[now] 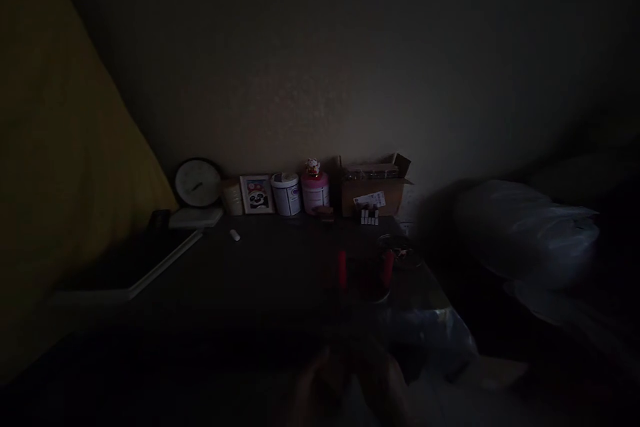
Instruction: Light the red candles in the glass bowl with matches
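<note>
The view is very dark. Low in the middle, my left hand (314, 377) and my right hand (381, 373) are close together in front of the table. Shadow and blur hide their fingers, so I cannot make out whether they hold anything. Just beyond them, on the table, two upright red pieces (343, 270) flank a dark round-edged thing (373, 287) of unclear kind. A clear plastic bag or sheet (425, 327) lies to the right of my hands, at the table's near right corner.
Along the wall stand a round white clock (197, 183), a panda picture frame (257, 195), a white tub (287, 195), a pink-lidded tub (315, 195) with a figurine (313, 167), and an open cardboard box (393, 197). A large plastic bag (530, 233) bulges at the right.
</note>
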The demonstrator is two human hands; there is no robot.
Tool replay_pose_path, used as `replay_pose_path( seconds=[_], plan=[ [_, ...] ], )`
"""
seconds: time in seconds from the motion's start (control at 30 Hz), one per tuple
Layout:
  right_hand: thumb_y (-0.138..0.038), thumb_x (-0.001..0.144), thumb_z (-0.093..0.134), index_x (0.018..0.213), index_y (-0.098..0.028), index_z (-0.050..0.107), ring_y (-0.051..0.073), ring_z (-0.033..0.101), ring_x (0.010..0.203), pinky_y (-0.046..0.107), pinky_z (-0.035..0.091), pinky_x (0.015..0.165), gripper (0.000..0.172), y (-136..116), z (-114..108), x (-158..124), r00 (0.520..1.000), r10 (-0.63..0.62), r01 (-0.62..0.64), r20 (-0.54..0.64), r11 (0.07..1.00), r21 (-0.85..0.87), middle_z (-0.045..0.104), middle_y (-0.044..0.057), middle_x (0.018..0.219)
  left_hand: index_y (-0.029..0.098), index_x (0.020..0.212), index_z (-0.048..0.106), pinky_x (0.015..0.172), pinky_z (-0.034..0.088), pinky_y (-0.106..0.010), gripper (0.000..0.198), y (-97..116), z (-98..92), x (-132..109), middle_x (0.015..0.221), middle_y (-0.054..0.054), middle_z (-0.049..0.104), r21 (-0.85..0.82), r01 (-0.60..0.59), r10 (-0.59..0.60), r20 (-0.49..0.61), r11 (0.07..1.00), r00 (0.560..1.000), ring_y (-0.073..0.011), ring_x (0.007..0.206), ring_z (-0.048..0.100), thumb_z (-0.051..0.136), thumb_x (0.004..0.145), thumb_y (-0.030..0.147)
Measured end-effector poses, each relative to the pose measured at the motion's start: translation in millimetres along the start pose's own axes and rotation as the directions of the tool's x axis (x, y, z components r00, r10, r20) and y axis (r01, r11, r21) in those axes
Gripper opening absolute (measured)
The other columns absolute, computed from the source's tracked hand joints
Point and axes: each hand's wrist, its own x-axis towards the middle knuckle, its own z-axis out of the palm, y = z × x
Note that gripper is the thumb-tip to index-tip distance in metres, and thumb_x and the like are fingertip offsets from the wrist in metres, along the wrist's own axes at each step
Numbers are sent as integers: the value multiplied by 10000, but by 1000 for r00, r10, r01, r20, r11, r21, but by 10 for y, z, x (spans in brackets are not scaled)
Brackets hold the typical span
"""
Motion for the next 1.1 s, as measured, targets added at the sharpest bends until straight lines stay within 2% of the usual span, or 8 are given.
replay_pose_path(
  seconds=[0.13, 0.3, 0.43, 0.6, 0.73, 0.87, 0.97, 1.1],
  plan=[
    [-282, 882, 372, 710, -221, 618, 134, 593, 646, 237, 459, 598, 306, -179, -11, -211, 984, 15, 14, 178, 986, -164, 649, 23, 715, 120, 721, 653, 527, 389, -245, 358, -47, 28, -7, 634, -27, 577, -18, 3, -2, 12, 1000, 1000, -111, 553, 510, 519, 815, 439],
    [-231, 886, 379, 759, -212, 617, 107, 591, 696, 202, 409, 629, 271, -182, -62, -157, 955, 75, 25, 287, 944, -330, 657, -3, 770, 133, 782, 679, 526, 341, -246, 415, -48, 45, 9, 655, -34, 600, 125, -48, 39, 73, 991, 997, -118, 557, 487, 469, 803, 490],
    [-201, 845, 414, 818, -216, 644, 120, 615, 742, 209, 420, 651, 232, -128, -33, -185, 926, 152, 12, 345, 903, -429, 679, 11, 841, 151, 782, 692, 573, 357, -265, 423, -62, 1, -5, 642, -29, 631, 222, -122, 116, 42, 967, 992, -140, 582, 496, 506, 773, 530],
    [-173, 811, 430, 969, -233, 651, 160, 619, 907, 249, 445, 768, 278, -131, -15, -232, 911, 144, 55, 385, 886, -460, 678, 41, 1003, 166, 808, 710, 639, 387, -287, 457, -79, -36, -12, 643, -25, 662, 331, -120, 126, 4, 936, 992, -170, 628, 536, 508, 755, 573],
    [-150, 779, 452, 862, -226, 659, 164, 624, 872, 240, 448, 729, 235, -134, -13, -236, 907, 164, 49, 387, 874, -484, 674, 40, 956, 181, 815, 714, 701, 415, -288, 438, -91, -34, -10, 718, -34, 695, 372, -122, 126, 13, 920, 992, -189, 711, 576, 500, 767, 560],
    [-169, 813, 436, 852, -210, 638, 156, 619, 860, 241, 450, 741, 210, -93, -3, -237, 910, 146, 56, 389, 885, -463, 657, 42, 953, 171, 740, 706, 685, 421, -288, 436, -114, -45, 12, 641, -32, 672, 412, -101, 122, -23, 906, 992, -186, 685, 580, 493, 779, 549],
    [-175, 807, 455, 865, -204, 618, 145, 615, 822, 230, 450, 719, 176, -66, -4, -248, 913, 123, 64, 389, 898, -435, 651, 34, 916, 176, 863, 710, 639, 415, -287, 400, -110, -52, 12, 642, -20, 671, 444, -88, 110, -25, 892, 994, -172, 626, 569, 520, 778, 518],
    [-190, 826, 443, 932, -207, 597, 134, 612, 792, 225, 456, 706, 187, -118, -15, -246, 918, 89, 72, 386, 920, -384, 648, 30, 903, 196, 1086, 649, 704, 430, -290, 379, -54, -18, -33, 853, -40, 708, 464, -156, 149, 51, 872, 987, -201, 804, 615, 514, 809, 416]
  ],
)
